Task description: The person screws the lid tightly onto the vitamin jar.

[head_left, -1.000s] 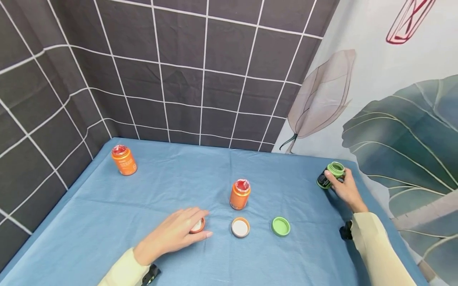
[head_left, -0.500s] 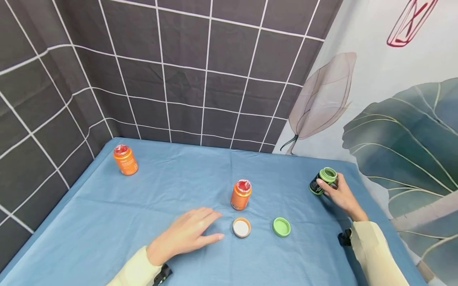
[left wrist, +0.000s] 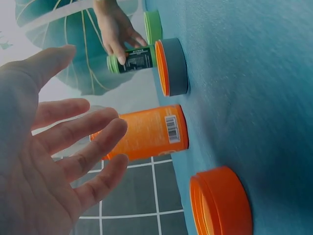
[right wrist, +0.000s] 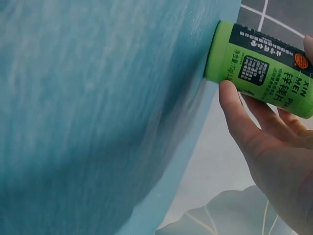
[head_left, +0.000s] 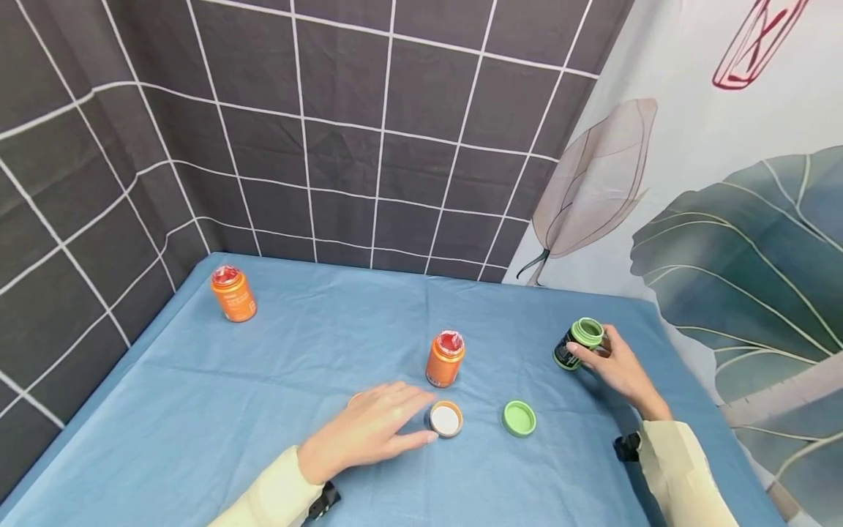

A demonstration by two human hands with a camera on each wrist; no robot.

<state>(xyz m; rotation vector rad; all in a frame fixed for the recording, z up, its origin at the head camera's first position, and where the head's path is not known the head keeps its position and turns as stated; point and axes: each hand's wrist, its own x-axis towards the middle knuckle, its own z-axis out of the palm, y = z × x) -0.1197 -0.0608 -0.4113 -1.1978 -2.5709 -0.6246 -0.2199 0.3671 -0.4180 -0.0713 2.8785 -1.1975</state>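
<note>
My right hand (head_left: 624, 375) grips a green bottle (head_left: 568, 349) with a dark label and an uncapped mouth. In the right wrist view the bottle (right wrist: 266, 68) has its base close at the blue cloth. My left hand (head_left: 372, 427) hovers with its fingers spread and holds nothing. Its thumb and forefinger tips come right at a grey-sided cap (head_left: 446, 420) with an orange rim, which lies inside up. An orange cap (left wrist: 225, 203) stands on the cloth, mostly hidden under the left hand in the head view. Just beyond the fingers stands an uncapped orange bottle (head_left: 444, 364).
A green cap (head_left: 519, 419) lies inside up, right of the grey-sided cap. Another uncapped orange bottle (head_left: 235, 298) stands at the far left of the blue cloth (head_left: 316, 329). Behind the table hang a dark gridded curtain (head_left: 342, 154) and a leaf-patterned one (head_left: 711, 293).
My left hand has moved right, from over the orange cap to the grey-sided cap. My right hand has carried the green bottle left and a little nearer.
</note>
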